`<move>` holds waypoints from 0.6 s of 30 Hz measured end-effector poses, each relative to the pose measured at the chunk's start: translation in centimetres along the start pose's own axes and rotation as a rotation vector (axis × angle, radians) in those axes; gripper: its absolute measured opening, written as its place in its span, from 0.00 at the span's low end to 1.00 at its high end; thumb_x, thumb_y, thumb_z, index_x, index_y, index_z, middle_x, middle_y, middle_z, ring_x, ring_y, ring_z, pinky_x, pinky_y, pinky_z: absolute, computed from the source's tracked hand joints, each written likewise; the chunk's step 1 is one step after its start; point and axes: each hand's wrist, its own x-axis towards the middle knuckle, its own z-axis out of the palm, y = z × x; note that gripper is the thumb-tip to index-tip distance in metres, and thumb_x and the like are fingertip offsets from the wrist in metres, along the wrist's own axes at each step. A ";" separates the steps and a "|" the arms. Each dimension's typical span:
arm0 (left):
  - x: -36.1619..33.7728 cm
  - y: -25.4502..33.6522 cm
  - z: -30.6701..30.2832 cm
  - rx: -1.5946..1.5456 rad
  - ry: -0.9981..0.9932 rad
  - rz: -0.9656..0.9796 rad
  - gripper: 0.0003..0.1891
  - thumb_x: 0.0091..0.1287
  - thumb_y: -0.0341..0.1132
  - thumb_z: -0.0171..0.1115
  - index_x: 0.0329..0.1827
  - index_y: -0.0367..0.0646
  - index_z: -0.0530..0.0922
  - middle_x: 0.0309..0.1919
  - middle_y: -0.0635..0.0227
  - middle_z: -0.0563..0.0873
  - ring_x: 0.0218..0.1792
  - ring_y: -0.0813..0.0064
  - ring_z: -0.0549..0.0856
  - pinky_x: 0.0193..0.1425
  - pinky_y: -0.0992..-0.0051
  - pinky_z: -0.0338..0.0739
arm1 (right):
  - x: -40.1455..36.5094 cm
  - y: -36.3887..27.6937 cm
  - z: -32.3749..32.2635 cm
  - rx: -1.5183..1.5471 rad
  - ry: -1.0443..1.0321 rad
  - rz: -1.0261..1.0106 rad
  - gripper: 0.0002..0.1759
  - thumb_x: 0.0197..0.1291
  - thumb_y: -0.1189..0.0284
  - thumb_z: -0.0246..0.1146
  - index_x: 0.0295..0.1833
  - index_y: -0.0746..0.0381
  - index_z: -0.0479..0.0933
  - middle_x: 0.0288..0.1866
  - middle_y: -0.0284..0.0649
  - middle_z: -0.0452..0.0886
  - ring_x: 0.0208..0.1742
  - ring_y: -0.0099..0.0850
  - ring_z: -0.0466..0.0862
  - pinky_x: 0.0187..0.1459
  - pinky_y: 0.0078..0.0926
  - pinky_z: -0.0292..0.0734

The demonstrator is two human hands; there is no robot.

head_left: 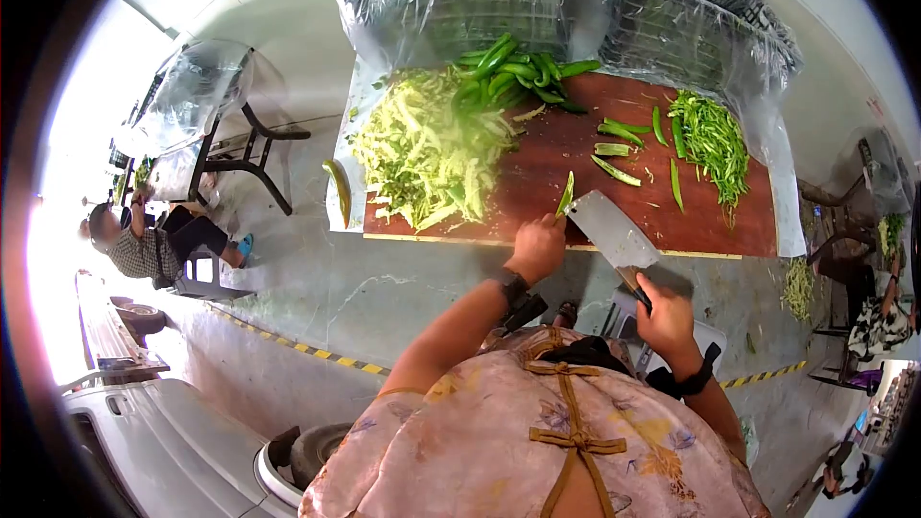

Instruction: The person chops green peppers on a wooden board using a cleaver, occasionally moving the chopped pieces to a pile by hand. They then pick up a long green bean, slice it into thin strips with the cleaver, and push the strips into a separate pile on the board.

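My right hand (664,317) is wrapped round the dark handle of a cleaver (612,230). Its wide blade lies over the front edge of the reddish-brown board (576,158). With closed fingers, my left hand (537,247) holds the near end of a piece of green pepper (566,194), close to the blade's tip. Halved green peppers (616,171) and strips lie on the board beyond the blade. To the right is a heap of shredded green pepper (708,144). Pale pepper cores and seeds (432,149) form a big pile on the left.
Whole green peppers (518,77) are heaped at the back, before a plastic-lined crate (470,14) of peppers. A second lined crate (691,34) stands right of it. One pepper (339,192) lies at the table's left edge. A person (158,245) sits far left; a white vehicle (173,441) is lower left.
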 end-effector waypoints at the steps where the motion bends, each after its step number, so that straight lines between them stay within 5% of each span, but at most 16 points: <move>1: 0.0 0.3 -0.3 0.007 -0.048 -0.026 0.12 0.59 0.33 0.56 0.44 0.41 0.78 0.34 0.61 0.83 0.35 0.60 0.84 0.39 0.60 0.76 | -0.2 -0.3 0.0 -0.025 -0.013 0.005 0.26 0.53 0.69 0.63 0.61 0.57 0.74 0.30 0.50 0.79 0.31 0.49 0.81 0.35 0.46 0.75; 18: 1.2 0.7 0.2 0.164 -0.127 0.053 0.08 0.58 0.35 0.57 0.36 0.44 0.80 0.31 0.63 0.84 0.31 0.66 0.85 0.38 0.66 0.76 | 5.8 -2.0 3.0 -0.065 -0.032 -0.039 0.26 0.54 0.70 0.60 0.61 0.60 0.73 0.30 0.52 0.79 0.30 0.50 0.81 0.33 0.47 0.75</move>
